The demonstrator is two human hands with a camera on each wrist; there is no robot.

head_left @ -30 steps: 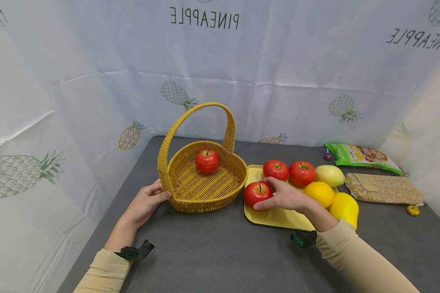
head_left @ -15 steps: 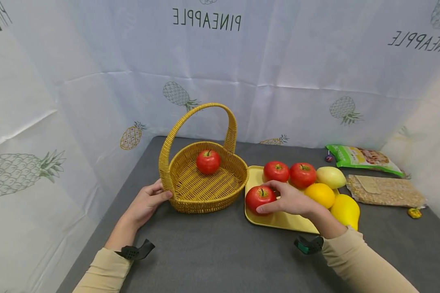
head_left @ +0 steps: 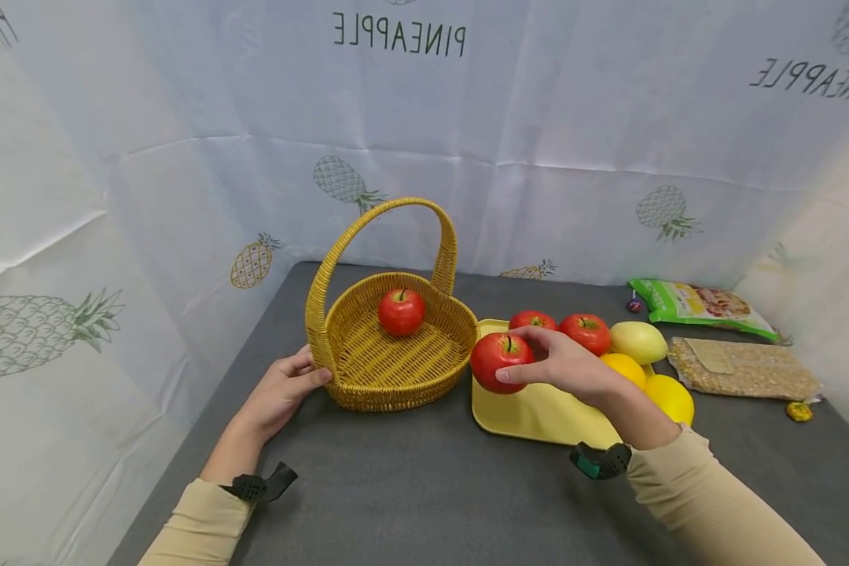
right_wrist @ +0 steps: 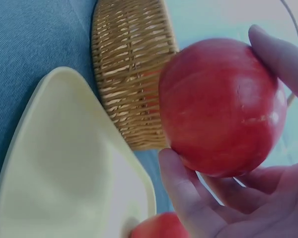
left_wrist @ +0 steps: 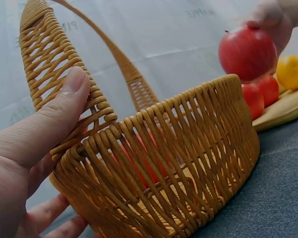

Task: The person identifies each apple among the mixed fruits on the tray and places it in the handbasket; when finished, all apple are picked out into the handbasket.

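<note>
My right hand (head_left: 569, 368) holds a red apple (head_left: 497, 363) above the front left of the yellow tray (head_left: 538, 417). In the right wrist view the thumb and fingers curl round this apple (right_wrist: 218, 106), clear of the tray. A woven basket (head_left: 396, 398) with a tall arched handle stands left of the tray, with another red apple (head_left: 401, 312) inside. My left hand (head_left: 283, 393) grips the basket's left side at the foot of the handle. In the left wrist view its thumb (left_wrist: 72, 94) lies across the handle's base, and some fingers are partly hidden behind the wicker.
On the tray's back and right side lie two red apples (head_left: 587, 334), a pale yellow fruit (head_left: 638, 342), an orange-yellow fruit (head_left: 624, 368) and a yellow mango (head_left: 670, 399). Farther right are a green packet (head_left: 707, 306) and a bag of grains (head_left: 746, 367). A patterned cloth (head_left: 573, 118) hangs behind.
My right hand has lifted the apple up off the tray. The left hand and the basket have stayed in place.
</note>
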